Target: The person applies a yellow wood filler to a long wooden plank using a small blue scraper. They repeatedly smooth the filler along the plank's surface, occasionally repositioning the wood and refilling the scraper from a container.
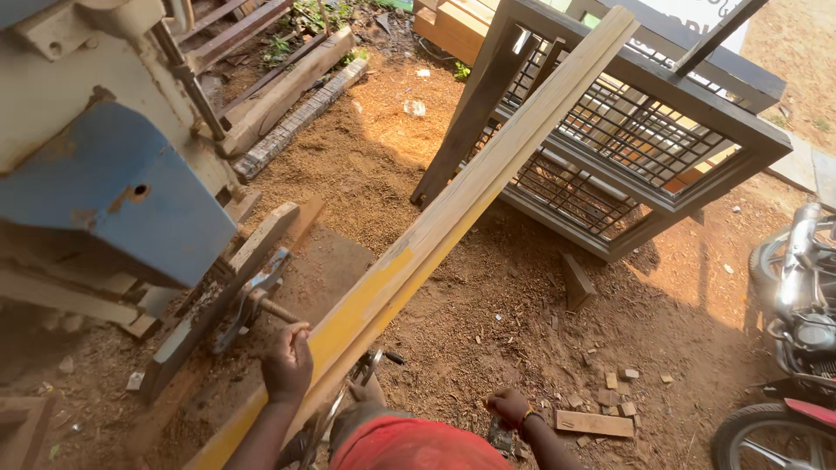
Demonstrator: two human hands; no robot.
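A long wooden plank (453,213) cuts right across the view, its long axis running diagonally from the lower left, down by the person's body, up to the upper right, where its far end leans against a dark metal frame with a wire grid (644,130). It stands on its narrow edge, tilted upward away from the person. The lower stretch shows yellow paint on its face, worn and patchy, while the upper stretch is pale, bare wood with a clean straight edge catching the sun. The left hand (287,361) is up against the near side of the plank, fingers curled around a short metal handle (280,311) that sticks out from a clamp-like fitting on the blue and grey machine (113,183) at the left; the wrist is straight and the forearm rises from the bottom edge. The right hand (508,406) hangs low on the other side of the plank, closed into a loose fist near the sawdust-covered ground (488,296), well apart from the wood; whether it holds anything cannot be told. Small wooden offcuts (601,409) lie scattered just beyond that hand, and a motorcycle (797,331) stands at the right edge.
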